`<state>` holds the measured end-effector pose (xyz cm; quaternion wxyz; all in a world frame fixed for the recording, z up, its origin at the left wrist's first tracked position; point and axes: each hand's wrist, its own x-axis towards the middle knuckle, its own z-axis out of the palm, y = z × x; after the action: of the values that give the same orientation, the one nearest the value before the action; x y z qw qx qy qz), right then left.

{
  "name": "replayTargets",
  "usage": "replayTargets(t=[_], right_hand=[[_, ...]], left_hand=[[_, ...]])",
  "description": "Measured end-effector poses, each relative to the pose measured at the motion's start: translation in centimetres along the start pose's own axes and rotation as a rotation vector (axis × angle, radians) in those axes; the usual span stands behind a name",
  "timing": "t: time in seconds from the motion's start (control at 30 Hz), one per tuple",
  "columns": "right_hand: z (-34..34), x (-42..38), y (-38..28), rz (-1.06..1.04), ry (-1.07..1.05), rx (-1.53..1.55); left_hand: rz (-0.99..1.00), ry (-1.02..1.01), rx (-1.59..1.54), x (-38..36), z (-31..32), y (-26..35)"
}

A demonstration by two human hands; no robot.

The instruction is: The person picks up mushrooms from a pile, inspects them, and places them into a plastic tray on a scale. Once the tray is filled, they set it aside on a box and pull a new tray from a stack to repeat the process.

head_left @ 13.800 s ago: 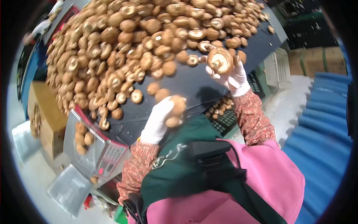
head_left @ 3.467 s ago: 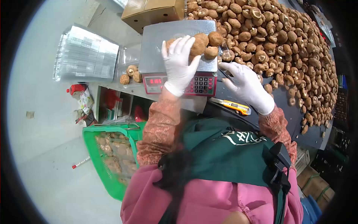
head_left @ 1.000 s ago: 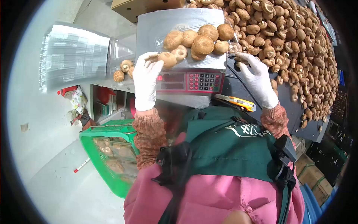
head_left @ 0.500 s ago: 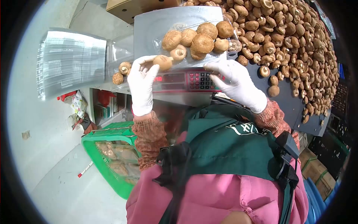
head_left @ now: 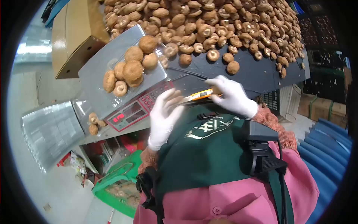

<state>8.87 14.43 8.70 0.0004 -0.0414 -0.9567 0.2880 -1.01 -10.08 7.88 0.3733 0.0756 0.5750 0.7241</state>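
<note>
My right hand (head_left: 233, 96), in a white glove, grips a yellow-orange utility knife (head_left: 201, 95), its blade end pointing left. Just left of that end is my white-gloved left hand (head_left: 164, 115), fingers bent and thumb apart, with nothing visible in it. Its fingertips are slightly blurred. Beyond it stands a digital scale (head_left: 128, 114) with a red-lit display and a metal platform. Several brown shiitake mushrooms (head_left: 133, 71) sit on clear plastic on the platform. Three small mushrooms (head_left: 93, 129) lie left of the scale.
A large heap of mushrooms (head_left: 209, 30) covers the back of the dark table (head_left: 209, 71). A cardboard box (head_left: 76, 35) stands behind the scale. Stacked clear plastic trays (head_left: 52, 130) are at the left. A green crate (head_left: 112, 179) is below, and blue corrugated material (head_left: 324, 145) lies at the right.
My left hand has let go of a mushroom, and one more lies beside the scale. Both hands are now in front of the table edge, the right with the knife. The view has turned right.
</note>
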Motion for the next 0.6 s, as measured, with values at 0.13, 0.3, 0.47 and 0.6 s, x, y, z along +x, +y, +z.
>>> replayTargets(t=[0.13,0.3,0.47,0.6], right_hand=[[-2.9,-11.6,10.7,0.391,0.046,-0.351],[-5.1,-17.0,15.4,0.862,-0.200,-0.634],[-1.5,-8.1,13.0,0.549,0.292,-0.310],[1.9,-2.1,12.1,0.605,0.222,-0.323]], left_hand=[[0.027,0.081,0.211,0.5,-1.8,0.3],[0.026,0.157,0.282,1.2,-0.9,1.1],[-0.048,0.099,0.250,1.8,3.0,1.1],[-0.001,0.006,0.420,1.4,3.5,-0.4]])
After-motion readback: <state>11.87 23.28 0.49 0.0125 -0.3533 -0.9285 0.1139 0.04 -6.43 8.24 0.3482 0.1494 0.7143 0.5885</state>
